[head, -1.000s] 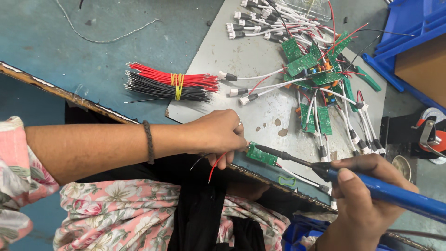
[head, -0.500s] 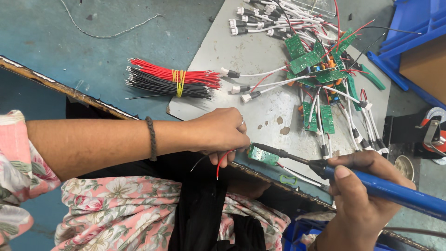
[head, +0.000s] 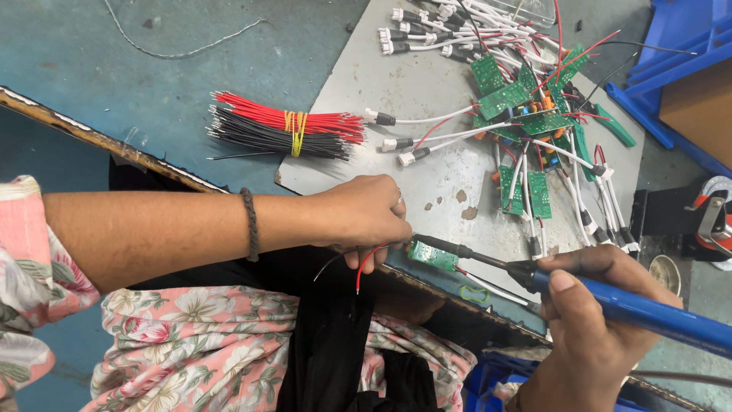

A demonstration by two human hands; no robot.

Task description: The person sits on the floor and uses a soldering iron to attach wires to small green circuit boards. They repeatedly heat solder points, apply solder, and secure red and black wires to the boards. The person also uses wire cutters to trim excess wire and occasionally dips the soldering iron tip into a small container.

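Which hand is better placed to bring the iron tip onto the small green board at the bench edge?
Probably the right hand: it grips the blue soldering iron, tip beside the green board. The left hand pinches a red wire.

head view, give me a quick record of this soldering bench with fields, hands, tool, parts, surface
left hand: left hand pinches a red wire and a black wire at the edge of a small green circuit board
right hand: right hand grips a blue-handled soldering iron, tip at that board
bundle: red and black wires tied with a yellow band
pile: green boards with white-plug leads
surface: grey metal sheet on a blue-green bench
far right: blue bin
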